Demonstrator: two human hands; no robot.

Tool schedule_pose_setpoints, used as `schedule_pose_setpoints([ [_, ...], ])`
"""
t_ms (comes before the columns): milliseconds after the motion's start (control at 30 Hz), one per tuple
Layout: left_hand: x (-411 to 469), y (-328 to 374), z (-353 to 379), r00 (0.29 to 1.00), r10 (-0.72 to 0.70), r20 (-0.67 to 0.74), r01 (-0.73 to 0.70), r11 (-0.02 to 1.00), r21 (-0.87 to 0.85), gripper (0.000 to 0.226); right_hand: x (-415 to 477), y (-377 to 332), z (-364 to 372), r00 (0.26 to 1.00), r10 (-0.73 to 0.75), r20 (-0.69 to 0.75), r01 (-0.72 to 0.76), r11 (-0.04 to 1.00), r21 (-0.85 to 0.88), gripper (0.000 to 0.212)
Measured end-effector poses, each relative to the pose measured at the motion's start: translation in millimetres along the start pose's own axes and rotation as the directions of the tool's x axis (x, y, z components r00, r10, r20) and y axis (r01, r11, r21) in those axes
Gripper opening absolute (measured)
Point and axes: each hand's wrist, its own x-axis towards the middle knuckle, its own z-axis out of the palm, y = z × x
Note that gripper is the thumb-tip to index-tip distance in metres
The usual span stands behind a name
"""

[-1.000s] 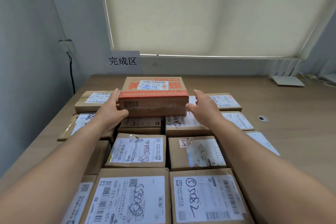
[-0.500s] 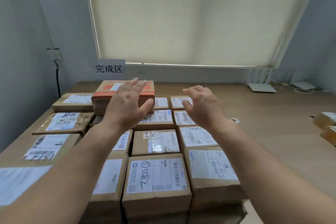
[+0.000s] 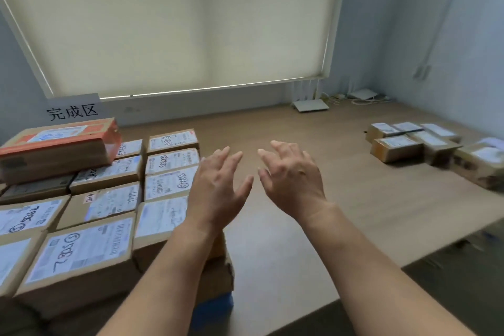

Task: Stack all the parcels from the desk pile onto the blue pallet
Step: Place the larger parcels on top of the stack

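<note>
A stack of brown labelled parcels (image 3: pixel 90 248) fills the left of the view, resting on a blue pallet (image 3: pixel 215 305) whose corner shows under the stack. On top at the far left lies an orange-taped parcel (image 3: pixel 57 150). At the far right of the desk sits a small pile of several parcels (image 3: pixel 425 142). My left hand (image 3: pixel 218 185) and my right hand (image 3: pixel 291 174) hover side by side over the bare desk between the two groups, fingers spread, holding nothing.
The wooden desk (image 3: pixel 313 226) runs back to a window with a drawn blind. A white sign with characters (image 3: pixel 72 110) stands behind the stack. A white router (image 3: pixel 311 103) and cables lie at the back. The desk's front edge falls off at the lower right.
Both hands have left the orange-taped parcel, which stays on the stack. The view has swung right, and the hands moved right, away from the stack and toward the desk pile.
</note>
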Motion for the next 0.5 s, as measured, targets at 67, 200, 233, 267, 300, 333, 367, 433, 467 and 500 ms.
schedule_pose_setpoints([
  [67,-1,28,23,0.999,0.042,0.01,-0.042,0.999,-0.022,0.07,-16,31,-6,0.999,0.039,0.002,-0.039,0.999,-0.026,0.032],
  [200,-5,83,65,0.993,0.083,0.08,-0.078,0.995,-0.058,0.076,-49,91,-17,0.994,0.106,0.022,-0.104,0.99,-0.096,0.036],
  [233,-6,95,74,0.991,0.095,0.097,-0.089,0.994,-0.064,0.075,-57,105,-19,0.992,0.125,0.029,-0.121,0.986,-0.114,0.036],
  [267,-7,108,84,0.987,0.107,0.118,-0.099,0.993,-0.071,0.073,-65,117,-21,0.989,0.144,0.038,-0.138,0.982,-0.132,0.036],
  [300,-8,119,93,0.982,0.118,0.145,-0.107,0.991,-0.076,0.068,-73,129,-23,0.986,0.162,0.047,-0.153,0.977,-0.151,0.036],
  [333,-8,130,101,0.977,0.133,0.169,-0.122,0.99,-0.077,0.063,-80,139,-24,0.982,0.179,0.052,-0.168,0.972,-0.166,0.036],
  [367,-7,139,110,0.97,0.151,0.188,-0.139,0.987,-0.075,0.06,-86,149,-25,0.979,0.197,0.055,-0.184,0.966,-0.179,0.037],
  [433,-5,157,126,0.96,0.176,0.218,-0.166,0.984,-0.064,0.06,-95,169,-26,0.971,0.231,0.056,-0.216,0.956,-0.197,0.038],
  [467,-3,164,133,0.956,0.182,0.232,-0.174,0.983,-0.058,0.061,-99,178,-26,0.967,0.247,0.058,-0.231,0.952,-0.203,0.039],
  [500,-1,171,140,0.952,0.188,0.243,-0.18,0.982,-0.054,0.061,-102,187,-25,0.963,0.262,0.06,-0.245,0.947,-0.208,0.039],
])
